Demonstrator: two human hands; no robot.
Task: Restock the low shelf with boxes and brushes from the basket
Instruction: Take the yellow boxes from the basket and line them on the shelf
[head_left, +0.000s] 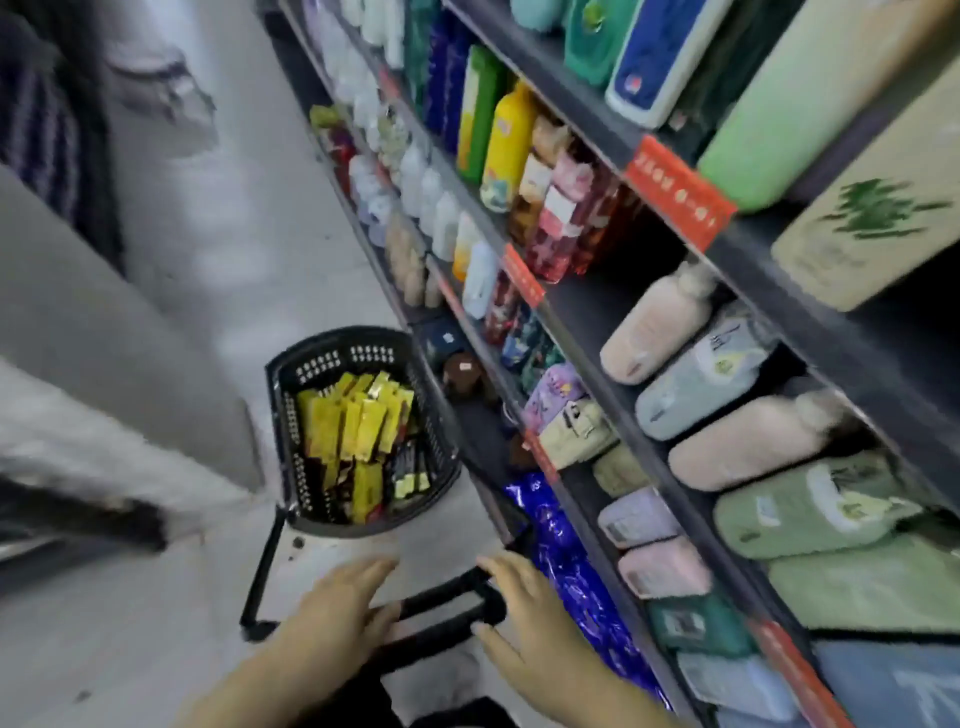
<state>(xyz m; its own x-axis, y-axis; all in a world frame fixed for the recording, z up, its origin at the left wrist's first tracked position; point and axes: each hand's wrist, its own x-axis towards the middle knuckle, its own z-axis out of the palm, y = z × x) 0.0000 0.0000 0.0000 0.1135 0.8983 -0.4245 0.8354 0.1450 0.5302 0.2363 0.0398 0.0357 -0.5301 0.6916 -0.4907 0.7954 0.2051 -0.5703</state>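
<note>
A black plastic basket (436, 457) stands on the floor beside the shelving, filled with several yellow boxes (358, 426) and dark packs (410, 467). Its long black handle (447, 597) reaches toward me. My left hand (337, 608) lies over the handle with its fingers spread and nearly straight. My right hand (524, 608) is at the handle's right end, fingers loosely bent, thumb below the bar; whether it grips the bar is unclear. The low shelf (483, 431) to the basket's right holds a brown jar (462, 371) and shiny blue packs (566, 561).
Shelving runs along the right, with slippers (753, 441), pouches (571, 426) and bottles (506, 140) on the higher levels and red price tags (675, 192) on the edges. A pale tiled aisle floor (234, 208) stretches ahead. A grey blurred shape (104, 338) fills the left.
</note>
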